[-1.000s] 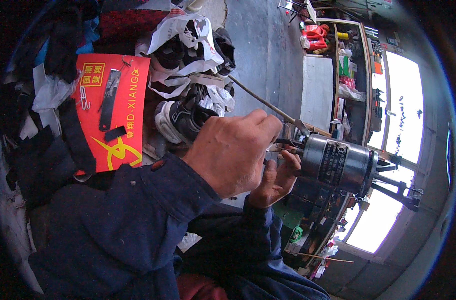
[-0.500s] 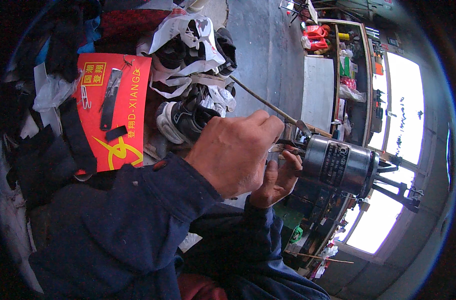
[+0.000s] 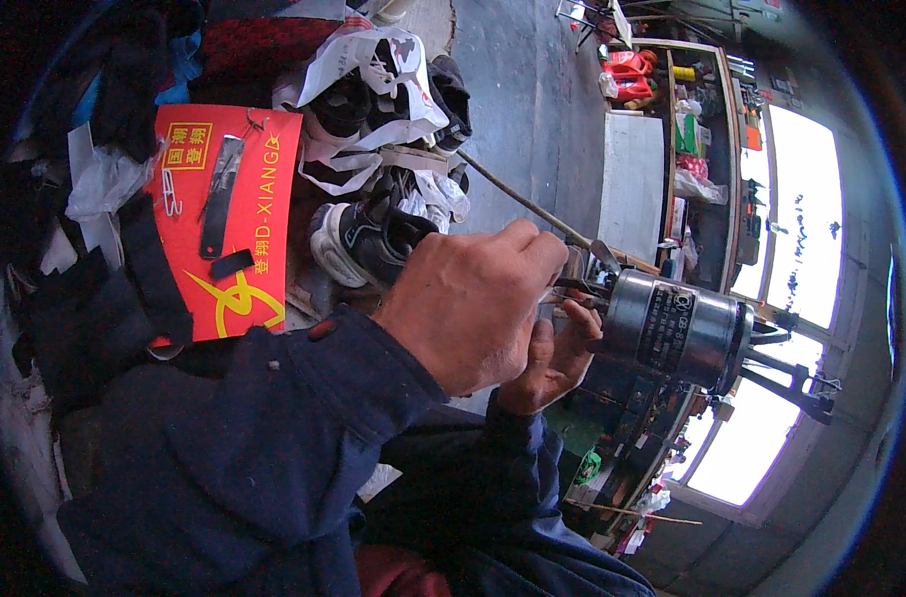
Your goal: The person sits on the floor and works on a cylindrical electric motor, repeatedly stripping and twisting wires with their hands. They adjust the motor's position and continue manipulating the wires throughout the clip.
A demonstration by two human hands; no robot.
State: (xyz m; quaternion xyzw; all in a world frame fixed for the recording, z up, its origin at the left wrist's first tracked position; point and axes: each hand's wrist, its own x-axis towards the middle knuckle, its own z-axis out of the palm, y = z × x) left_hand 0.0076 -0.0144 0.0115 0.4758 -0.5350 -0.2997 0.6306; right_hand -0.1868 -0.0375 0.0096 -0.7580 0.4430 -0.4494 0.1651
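My left hand [image 3: 470, 310], coming from the lower left, is closed with its fingers pinched together. A thin piece sticks out between the fingertips, too small to name. Behind it, my right hand [image 3: 555, 366] shows its palm; the thumb stands apart from the half-curled fingers, which reach up to narrow metal parts [image 3: 584, 287]. These parts adjoin the left end of a dark metal cylinder [image 3: 680, 330] with a printed label plate. Metal arms [image 3: 786, 378] extend from its other end. My left hand covers what the fingertips touch.
Left of my hands lies a red card [image 3: 199, 289] with a dark blade-like strip [image 3: 220, 194] on it. Black-and-white shoes [image 3: 363, 239], white plastic [image 3: 438, 199] and dark scraps [image 3: 85, 328] surround it. A wooden stick [image 3: 523, 204] slants behind. Shelves [image 3: 720, 129] and bright windows [image 3: 801, 219] are at the right.
The cylinder has turned slightly, so its label's lettering sits differently. My left hand has shifted a touch; both hands keep nearly the same pose.
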